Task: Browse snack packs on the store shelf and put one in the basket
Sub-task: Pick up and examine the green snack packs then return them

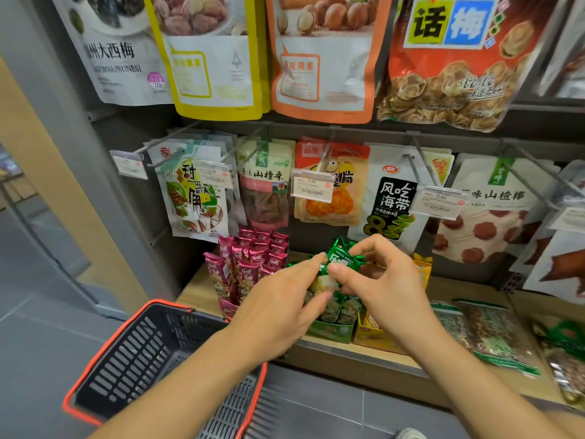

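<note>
A small green snack pack [340, 259] is lifted a little above its green display box [332, 331] on the wooden shelf [373, 351]. My right hand [376, 277] pinches the pack's upper part between thumb and fingers. My left hand [285, 299] holds its left and lower side with fingertips and thumb. The dark basket with a red rim [152, 353] hangs from my left forearm, low and left of the shelf; what I can see of its inside holds nothing.
Magenta snack packs [250, 264] stand left of the green box, yellow ones [422, 267] to its right. Flat bags [493, 334] lie farther right on the shelf. Hanging packs and price tags [311, 189] on metal hooks fill the wall above. Grey floor lies below.
</note>
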### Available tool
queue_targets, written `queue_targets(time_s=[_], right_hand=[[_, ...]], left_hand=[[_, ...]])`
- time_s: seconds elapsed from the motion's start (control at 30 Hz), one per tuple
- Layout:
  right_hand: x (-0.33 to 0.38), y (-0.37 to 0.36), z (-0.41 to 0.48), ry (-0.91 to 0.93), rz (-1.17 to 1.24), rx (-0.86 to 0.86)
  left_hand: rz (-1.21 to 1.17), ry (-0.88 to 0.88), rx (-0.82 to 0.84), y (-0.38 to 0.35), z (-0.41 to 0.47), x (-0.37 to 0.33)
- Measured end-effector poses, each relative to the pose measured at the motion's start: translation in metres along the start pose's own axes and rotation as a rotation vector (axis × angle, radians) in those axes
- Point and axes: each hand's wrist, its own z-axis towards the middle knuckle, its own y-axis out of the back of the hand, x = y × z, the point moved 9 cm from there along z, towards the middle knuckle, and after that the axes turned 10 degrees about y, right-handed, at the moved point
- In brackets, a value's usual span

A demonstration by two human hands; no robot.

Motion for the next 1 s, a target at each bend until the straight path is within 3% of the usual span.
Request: queue_targets(time_s=[0.2, 0.37, 0.47, 0.63, 0.8, 1.0], right_hand=[[-0.007, -0.028, -0.005, -0.072, 0.19, 0.196], [-0.023, -0.049, -0.022, -0.137, -0.139, 0.603], [-0.02, -0.047, -0.024, -0.08, -0.202, 0.624], [-0.008, -0.044, -0.02, 0.043, -0.296, 0.574], [-0.005, -0.042, -0.019, 0.081, -0.367, 0.577], [-0.009, -0.032, -0.014, -0.126, -0.144, 0.463]], left_hand=[[-0.195, 0.202, -0.051, 0.012, 0.004, 0.023], [-0.984, 0.459, -0.138, 0.029, 0.014, 0.059], [-1.214, 0.597, -0.198, 0.034, 0.011, 0.084], [-1.138, 0.65, -0.135, 0.031, 0.01, 0.094], [-1.04, 0.729, -0.276, 0.043, 0.006, 0.109], [-1.141, 0.73, -0.338, 0.046, 0.007, 0.112]])
